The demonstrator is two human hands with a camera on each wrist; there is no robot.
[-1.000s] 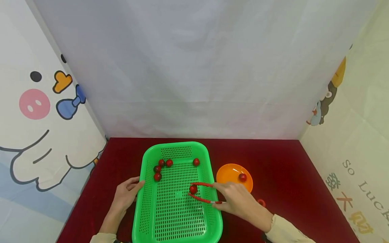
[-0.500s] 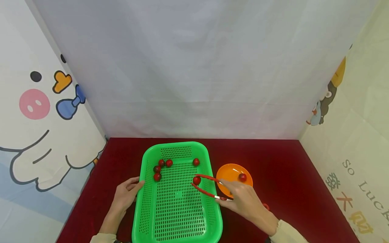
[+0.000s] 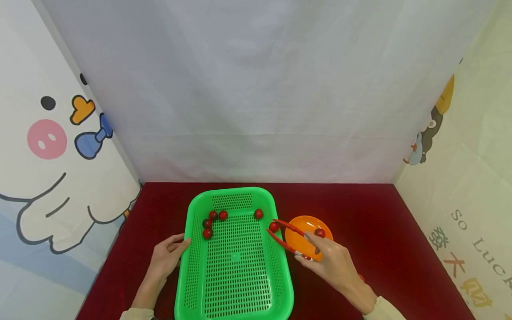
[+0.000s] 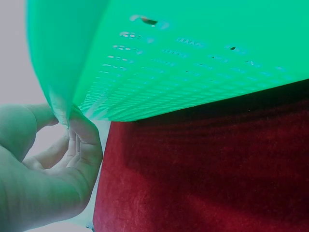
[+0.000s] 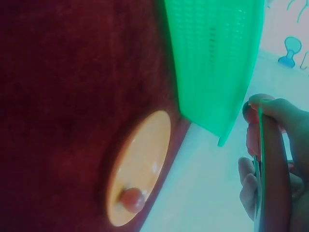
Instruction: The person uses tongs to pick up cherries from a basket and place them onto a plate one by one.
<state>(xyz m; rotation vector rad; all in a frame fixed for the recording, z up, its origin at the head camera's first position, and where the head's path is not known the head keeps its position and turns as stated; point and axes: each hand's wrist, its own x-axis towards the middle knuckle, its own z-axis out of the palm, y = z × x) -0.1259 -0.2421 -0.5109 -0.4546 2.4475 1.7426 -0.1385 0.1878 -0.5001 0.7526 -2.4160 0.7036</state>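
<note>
In the head view my left hand (image 3: 168, 255) pinches the left rim of a green perforated plastic basket (image 3: 182, 278); the left wrist view shows thumb and fingers meeting on that rim. My right hand (image 3: 334, 262) grips a pair of red tongs (image 3: 282, 243). Between the tongs' tips sits a small round red fruit (image 3: 274, 227), held above the basket's right rim. Right of the basket lies an orange plate (image 3: 296, 243), bearing one red fruit (image 3: 320, 232). In the right wrist view the tongs (image 5: 276, 179) run along the palm.
Several dark red fruits (image 3: 207, 234) cluster at the basket's upper left, and a single fruit (image 3: 258, 214) lies at its upper right. Dark red cloth (image 3: 360, 213) covers the table. A pale hanging sheet (image 3: 256, 133) closes off the back; printed cloths flank both sides.
My right hand has moved right and slightly away from me, carrying the tongs and fruit from over the basket's middle to its right rim. The left hand has stayed at the rim.
</note>
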